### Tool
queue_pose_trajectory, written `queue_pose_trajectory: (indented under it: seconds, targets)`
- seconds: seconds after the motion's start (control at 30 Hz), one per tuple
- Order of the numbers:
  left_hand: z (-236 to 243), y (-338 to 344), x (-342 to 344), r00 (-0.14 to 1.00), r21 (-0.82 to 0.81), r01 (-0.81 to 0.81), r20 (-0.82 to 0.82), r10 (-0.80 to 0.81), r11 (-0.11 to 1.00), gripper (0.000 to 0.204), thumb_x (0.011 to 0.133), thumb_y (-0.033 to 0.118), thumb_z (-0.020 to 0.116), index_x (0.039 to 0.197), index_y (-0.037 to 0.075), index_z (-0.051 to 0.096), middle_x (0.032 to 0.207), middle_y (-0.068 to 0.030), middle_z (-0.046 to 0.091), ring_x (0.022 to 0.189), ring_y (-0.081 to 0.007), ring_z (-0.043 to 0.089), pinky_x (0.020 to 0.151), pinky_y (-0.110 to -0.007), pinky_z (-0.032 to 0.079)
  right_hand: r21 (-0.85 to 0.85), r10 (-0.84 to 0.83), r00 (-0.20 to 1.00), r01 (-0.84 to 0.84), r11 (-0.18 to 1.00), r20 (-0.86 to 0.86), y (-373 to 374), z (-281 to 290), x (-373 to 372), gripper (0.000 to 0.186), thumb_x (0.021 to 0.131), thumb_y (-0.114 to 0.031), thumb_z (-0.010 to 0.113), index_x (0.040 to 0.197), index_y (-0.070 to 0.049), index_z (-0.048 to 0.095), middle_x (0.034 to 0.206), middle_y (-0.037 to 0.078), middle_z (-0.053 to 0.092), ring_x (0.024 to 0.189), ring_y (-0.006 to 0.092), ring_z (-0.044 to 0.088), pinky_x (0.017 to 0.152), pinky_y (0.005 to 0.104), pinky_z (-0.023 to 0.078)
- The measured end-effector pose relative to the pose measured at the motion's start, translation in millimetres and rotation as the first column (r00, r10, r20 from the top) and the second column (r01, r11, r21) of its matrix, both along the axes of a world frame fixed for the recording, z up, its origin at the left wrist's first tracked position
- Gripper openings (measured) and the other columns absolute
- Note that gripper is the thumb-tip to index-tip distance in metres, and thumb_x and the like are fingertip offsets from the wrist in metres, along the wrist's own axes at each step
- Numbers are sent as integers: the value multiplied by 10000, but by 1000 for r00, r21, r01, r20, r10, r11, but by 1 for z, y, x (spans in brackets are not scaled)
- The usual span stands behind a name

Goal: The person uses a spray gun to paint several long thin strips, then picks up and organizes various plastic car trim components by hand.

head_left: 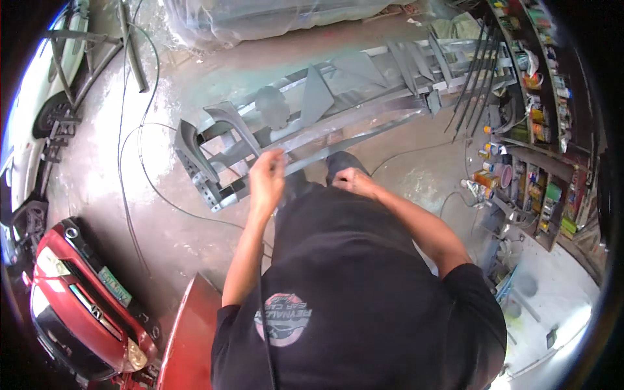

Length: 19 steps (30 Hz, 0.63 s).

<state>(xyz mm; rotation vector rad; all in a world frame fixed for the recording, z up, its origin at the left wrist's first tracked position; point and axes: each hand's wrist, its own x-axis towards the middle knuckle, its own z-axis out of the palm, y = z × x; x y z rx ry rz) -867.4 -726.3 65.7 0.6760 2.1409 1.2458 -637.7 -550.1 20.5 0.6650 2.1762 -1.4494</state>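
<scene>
My left hand (268, 177) is raised in front of me, its fingers curled together and slightly blurred. It is nearest the curved grey part (235, 125) at the left end of a long metal frame (299, 138). What it pinches, if anything, I cannot make out. My right hand (355, 181) is closed just above my thigh. Anything inside those fingers is hidden. Grey flat panels (318, 92) and other curved pieces (195, 148) lie across the frame, which stretches from left to far right ahead of me.
Paint cans and bottles fill shelves (539, 123) on the right. Thin dark rods (473, 78) lean over the frame's right end. Hoses (144, 104) cross the floor at left. A red car rear section (91, 292) stands lower left, and a plastic-covered vehicle (273, 19) at the back.
</scene>
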Motion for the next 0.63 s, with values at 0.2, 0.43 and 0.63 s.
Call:
queue_pose_trajectory:
  seconds: [0.2, 0.43, 0.63]
  targets:
    - [-24, 52, -31, 990, -67, -77, -126, 68, 995, 215, 897, 89, 639, 1086, -10, 660, 959, -153, 691, 744, -265, 647, 685, -362, 508, -54, -363, 931, 362, 931, -30, 0, 0, 9, 212, 894, -184, 633, 1008, -25, 714, 930, 161, 717, 863, 282, 688, 800, 377, 521]
    - [-32, 86, -23, 988, -85, -10, 151, 23, 996, 229, 966, 153, 603, 1062, -51, 647, 689, -65, 639, 553, -110, 571, 495, -283, 449, -125, -541, 841, 537, 834, 6, 32, 33, -11, 227, 947, -187, 621, 894, 28, 672, 799, 88, 657, 700, 183, 648, 696, 344, 512]
    - [-24, 96, 40, 982, 13, 49, 184, -51, 999, 237, 995, 169, 581, 1221, 99, 599, 920, -100, 679, 620, -190, 650, 580, -342, 522, -219, -605, 783, 572, 791, -140, 55, 22, -15, 295, 955, -254, 630, 1148, -32, 646, 804, 63, 672, 710, 182, 617, 703, 357, 511]
